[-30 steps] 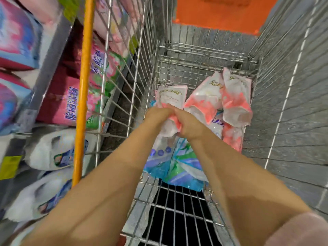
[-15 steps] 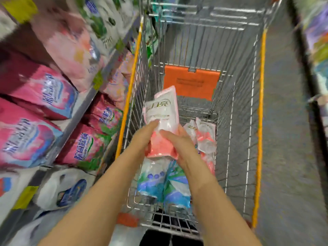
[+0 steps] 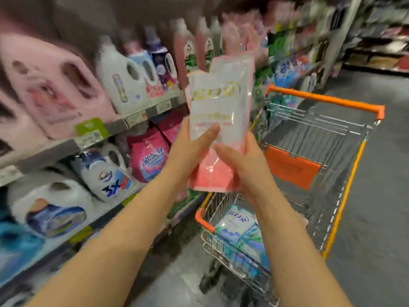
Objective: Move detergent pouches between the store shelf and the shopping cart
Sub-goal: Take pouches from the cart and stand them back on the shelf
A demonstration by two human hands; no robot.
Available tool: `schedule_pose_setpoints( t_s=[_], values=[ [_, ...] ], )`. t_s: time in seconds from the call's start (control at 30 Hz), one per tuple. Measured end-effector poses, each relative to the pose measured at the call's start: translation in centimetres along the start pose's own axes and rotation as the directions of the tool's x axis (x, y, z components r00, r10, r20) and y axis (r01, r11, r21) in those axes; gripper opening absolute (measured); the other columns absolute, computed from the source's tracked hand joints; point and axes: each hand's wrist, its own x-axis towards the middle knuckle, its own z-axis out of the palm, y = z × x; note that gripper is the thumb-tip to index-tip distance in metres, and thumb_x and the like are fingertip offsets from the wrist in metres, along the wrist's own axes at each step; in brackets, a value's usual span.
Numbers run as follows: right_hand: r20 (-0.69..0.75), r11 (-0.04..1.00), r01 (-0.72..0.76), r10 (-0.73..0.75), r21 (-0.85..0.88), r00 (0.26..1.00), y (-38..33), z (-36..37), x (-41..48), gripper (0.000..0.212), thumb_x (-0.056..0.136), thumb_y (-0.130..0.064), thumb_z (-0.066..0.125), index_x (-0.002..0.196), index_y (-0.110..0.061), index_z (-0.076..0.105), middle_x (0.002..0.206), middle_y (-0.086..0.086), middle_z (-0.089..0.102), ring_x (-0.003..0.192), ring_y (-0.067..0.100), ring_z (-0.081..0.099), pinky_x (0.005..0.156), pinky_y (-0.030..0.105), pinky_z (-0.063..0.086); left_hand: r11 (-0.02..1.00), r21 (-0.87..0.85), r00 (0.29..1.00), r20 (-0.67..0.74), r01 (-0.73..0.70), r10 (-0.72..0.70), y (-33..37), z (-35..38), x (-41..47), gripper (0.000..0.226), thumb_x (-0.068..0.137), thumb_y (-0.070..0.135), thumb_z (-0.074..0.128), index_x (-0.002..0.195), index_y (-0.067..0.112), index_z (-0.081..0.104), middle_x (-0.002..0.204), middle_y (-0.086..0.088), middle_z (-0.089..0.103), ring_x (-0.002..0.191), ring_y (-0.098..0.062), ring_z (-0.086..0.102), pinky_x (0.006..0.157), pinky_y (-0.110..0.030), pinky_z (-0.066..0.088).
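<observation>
Pink and white, the pouch [image 3: 218, 120] is upright above the cart [image 3: 314, 165], the left hand [image 3: 188, 149] and the right hand [image 3: 241, 160] both grasping its lower part.

Centre of frame: the pouch [image 3: 221, 107] upright, gripped between the left hand [image 3: 188, 149] and the right hand [image 3: 241, 160]. Left of frame: shelves [image 3: 55, 149] with jugs [image 3: 124, 85] on them. Right, behind the pouch: the cart [image 3: 321, 99], more pouches [image 3: 236, 224] lying inside.

White jug [image 3: 105, 173]; pink jug [image 3: 52, 89]; grey floor [image 3: 376, 218].
</observation>
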Motion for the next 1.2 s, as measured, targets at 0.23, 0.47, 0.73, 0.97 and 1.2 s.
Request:
schedule_pose_setpoints(
  t_s=[0.23, 0.47, 0.73, 0.97, 1.2],
  values=[
    [0.281, 0.993, 0.050, -0.078, 0.107, 0.957, -2.9, 16.1, -7.0, 0.058, 0.064, -0.008, 0.070, 0.119, -0.013, 0.054, 0.111, 0.011, 0.069, 0.098, 0.025, 0.068, 0.081, 0.041, 0.057, 0.975, 0.037, 0.950, -0.218, -0.221, 0.224, 10.7, -13.9, -9.9, 0.050, 0.066, 0.025, 0.072, 0.111, 0.027, 0.049, 0.100, 0.005, 0.069, 0.091, -0.013, 0.068, 0.073, -0.029, 0.055],
    [0.542, 0.981, 0.080, -0.164, 0.176, 0.824, -3.3, 35.1, -15.4, 0.054, 0.066, -0.001, 0.073, 0.114, -0.017, 0.054, 0.106, 0.006, 0.069, 0.093, 0.020, 0.069, 0.072, 0.028, 0.058, 0.908, 0.206, 0.834, -0.363, -0.364, 0.416, 20.7, -30.3, -22.4, 0.075, 0.063, 0.021, 0.079, 0.128, 0.018, 0.043, 0.116, -0.006, 0.065, 0.102, -0.018, 0.065, 0.077, -0.028, 0.054],
    [0.682, 0.963, 0.005, -0.194, 0.269, 0.706, -3.2, 54.9, -24.3, 0.043, 0.078, -0.002, 0.070, 0.115, -0.019, 0.056, 0.105, 0.004, 0.070, 0.093, 0.017, 0.069, 0.073, 0.030, 0.057, 0.791, 0.508, 0.669, -0.460, -0.342, 0.584, 31.3, -45.0, -34.6, 0.066, 0.068, 0.009, 0.075, 0.122, 0.029, 0.043, 0.104, 0.007, 0.067, 0.092, -0.007, 0.068, 0.074, -0.022, 0.056],
    [0.784, 0.953, 0.001, -0.251, 0.305, 0.567, -3.9, 67.1, -25.1, 0.035, 0.078, -0.002, 0.069, 0.108, -0.018, 0.060, 0.096, 0.002, 0.073, 0.082, 0.015, 0.070, 0.066, 0.026, 0.056, 0.737, 0.584, 0.541, -0.519, -0.340, 0.662, 36.3, -54.4, -37.5, 0.078, 0.061, 0.020, 0.076, 0.130, 0.024, 0.040, 0.111, 0.003, 0.065, 0.099, -0.012, 0.066, 0.079, -0.028, 0.056],
    [0.852, 0.940, 0.216, -0.333, 0.265, 0.403, -5.7, 78.0, -20.1, 0.028, 0.079, -0.009, 0.072, 0.098, -0.027, 0.062, 0.091, -0.001, 0.072, 0.078, 0.013, 0.070, 0.066, 0.026, 0.056, 0.719, 0.622, 0.489, -0.544, -0.310, 0.682, 40.9, -63.8, -34.8, 0.068, 0.071, 0.011, 0.076, 0.130, 0.015, 0.041, 0.114, -0.003, 0.064, 0.103, -0.018, 0.064, 0.083, -0.031, 0.056]
  ],
)
